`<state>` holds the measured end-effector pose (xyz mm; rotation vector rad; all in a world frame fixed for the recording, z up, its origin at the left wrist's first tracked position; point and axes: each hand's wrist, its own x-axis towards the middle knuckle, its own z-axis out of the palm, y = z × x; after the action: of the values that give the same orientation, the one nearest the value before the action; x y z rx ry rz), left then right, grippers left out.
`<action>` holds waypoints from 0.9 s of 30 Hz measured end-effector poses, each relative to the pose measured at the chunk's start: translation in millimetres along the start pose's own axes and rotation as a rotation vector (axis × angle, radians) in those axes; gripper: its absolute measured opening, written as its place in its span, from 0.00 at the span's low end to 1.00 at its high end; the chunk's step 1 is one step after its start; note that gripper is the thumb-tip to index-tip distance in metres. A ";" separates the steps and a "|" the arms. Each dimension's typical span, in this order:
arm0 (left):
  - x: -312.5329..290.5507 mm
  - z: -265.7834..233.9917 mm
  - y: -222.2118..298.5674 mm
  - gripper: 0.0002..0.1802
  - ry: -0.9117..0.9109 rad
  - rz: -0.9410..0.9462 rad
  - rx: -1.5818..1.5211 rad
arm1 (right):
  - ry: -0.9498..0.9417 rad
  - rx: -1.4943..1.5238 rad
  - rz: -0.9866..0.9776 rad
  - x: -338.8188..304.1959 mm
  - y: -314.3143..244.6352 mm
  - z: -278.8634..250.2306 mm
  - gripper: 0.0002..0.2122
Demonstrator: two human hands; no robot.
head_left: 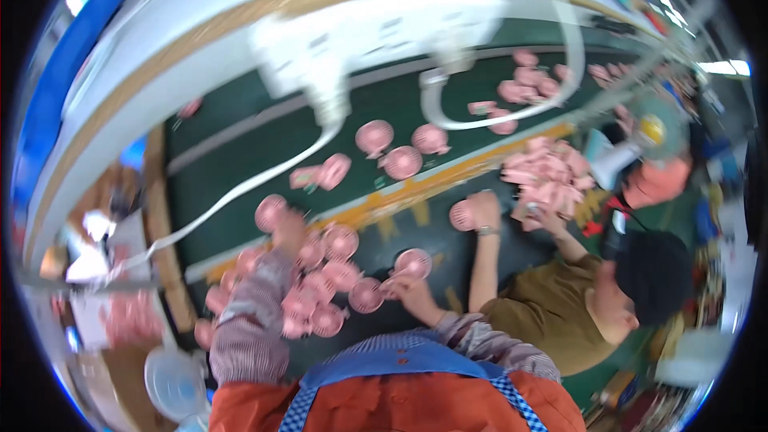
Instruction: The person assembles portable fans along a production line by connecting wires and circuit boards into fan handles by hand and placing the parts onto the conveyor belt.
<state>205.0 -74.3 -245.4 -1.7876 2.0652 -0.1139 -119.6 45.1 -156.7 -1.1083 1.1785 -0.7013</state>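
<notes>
While my left hand reaches over the heap of round pink plastic fans, grip blurred beyond telling, my right hand pinches one pink fan; most look unhandled yet.

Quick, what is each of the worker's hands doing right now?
Left hand: reaching over the pile of pink fans; grip cannot be told.
Right hand: closed on a pink fan.
</notes>
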 end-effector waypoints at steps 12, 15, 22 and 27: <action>40.6 -14.5 -15.5 0.11 0.044 0.189 0.162 | -0.047 -0.142 -0.138 5.2 -24.2 12.0 0.06; 39.4 -1.7 -9.7 0.14 0.063 0.078 0.138 | -0.002 0.019 -0.033 -9.7 -39.5 8.3 0.04; 27.1 -14.7 -2.6 0.13 0.251 -0.144 0.023 | -0.023 0.028 -0.101 -17.7 -21.3 -7.8 0.03; 26.4 -14.0 -17.1 0.14 0.267 -0.134 -0.165 | -0.020 -0.139 -0.276 -18.2 -19.1 -7.9 0.04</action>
<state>213.4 -105.6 -233.6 -2.1115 2.1869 -0.2386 -130.1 52.4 -132.4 -1.4091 1.0799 -0.8265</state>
